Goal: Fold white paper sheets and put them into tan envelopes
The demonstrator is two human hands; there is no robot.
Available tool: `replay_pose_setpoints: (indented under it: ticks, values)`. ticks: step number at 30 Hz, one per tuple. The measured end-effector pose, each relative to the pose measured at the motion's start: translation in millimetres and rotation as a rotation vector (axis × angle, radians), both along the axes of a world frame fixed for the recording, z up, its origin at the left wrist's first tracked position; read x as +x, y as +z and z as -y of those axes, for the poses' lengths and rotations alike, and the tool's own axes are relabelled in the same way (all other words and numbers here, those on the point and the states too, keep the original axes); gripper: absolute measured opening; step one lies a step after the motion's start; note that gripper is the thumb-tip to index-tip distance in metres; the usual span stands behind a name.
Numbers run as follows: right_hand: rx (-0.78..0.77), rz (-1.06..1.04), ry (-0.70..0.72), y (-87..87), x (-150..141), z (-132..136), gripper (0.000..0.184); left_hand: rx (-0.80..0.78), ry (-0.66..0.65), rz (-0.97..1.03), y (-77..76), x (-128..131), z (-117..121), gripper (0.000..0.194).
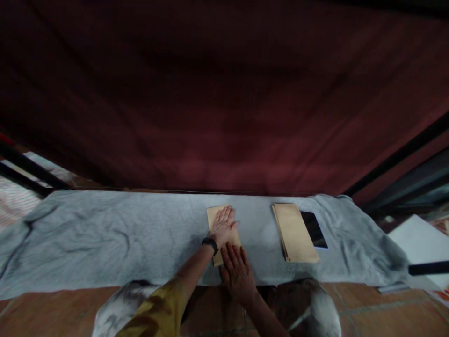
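A tan paper piece, perhaps an envelope or bag (214,213), lies on the grey cloth under both of my hands. My left hand (223,227), with a dark band at the wrist, rests flat across its upper part, fingers stretched out. Lower down, my right hand (238,274) has its fingers spread, the tips on the paper's lower right part. Both palms hide much of the paper. To the right lies a stack of similar tan papers (296,234), slightly fanned at its left edge.
A dark-screened phone or tablet (314,229) lies partly under the stack's right side. The grey cloth (105,238) covers a long, narrow surface, with wrinkles at both ends. Dark red fabric (224,117) hangs behind it. A white panel (419,241) stands at the far right, above a tiled floor (63,311).
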State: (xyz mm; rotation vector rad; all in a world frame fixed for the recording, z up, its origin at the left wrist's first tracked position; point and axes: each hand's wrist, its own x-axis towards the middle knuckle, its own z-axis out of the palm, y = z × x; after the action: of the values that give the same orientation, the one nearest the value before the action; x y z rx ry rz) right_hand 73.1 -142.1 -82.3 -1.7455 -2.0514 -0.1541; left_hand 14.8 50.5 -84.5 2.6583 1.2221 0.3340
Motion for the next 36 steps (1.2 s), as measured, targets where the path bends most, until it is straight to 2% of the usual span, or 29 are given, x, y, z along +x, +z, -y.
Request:
replay_pose_setpoints:
  ticks: [6, 11, 15, 19, 24, 28, 30, 33, 36]
  values:
    - [0.035, 0.004, -0.014, 0.0, -0.7, -1.3, 0.058, -0.007, -0.029, 0.009, 4.4, -7.8, -11.6, 0.031]
    - [0.070, -0.001, 0.000, -2.4, -0.2, -0.7, 0.058, -0.010, -0.086, -0.001, 11.9, -18.4, -8.8, 0.040]
    - [0.059, -0.025, 0.002, -8.8, -1.2, -0.8, 0.057, -0.014, -0.141, -0.020, 13.2, -33.6, 10.1, 0.052]
    - [0.085, -0.046, -0.008, -17.4, -3.4, -2.0, 0.048, -0.027, -0.208, 0.002, 11.3, -49.0, 34.8, 0.052]
    - [0.037, -0.037, 0.000, -19.6, -2.5, -3.0, 0.045, -0.050, -0.195, 0.038, 10.4, -61.1, 59.7, 0.052]
    - [-0.009, -0.023, 0.005, -17.9, -1.6, -3.3, 0.046, -0.082, -0.120, 0.052, 2.7, -72.2, 80.8, 0.051]
    - [0.006, -0.023, -0.002, -17.9, -1.6, -3.2, 0.047, -0.070, -0.008, 0.089, -5.2, -77.9, 95.4, 0.052]
    - [0.038, -0.015, -0.001, -18.5, -0.5, -3.1, 0.050, -0.044, 0.228, 0.207, -15.7, -82.4, 119.2, 0.054]
    - [0.027, -0.001, -0.018, -18.4, 1.6, -3.6, 0.051, -0.101, 0.362, 0.412, -16.1, -80.0, 133.4, 0.055]
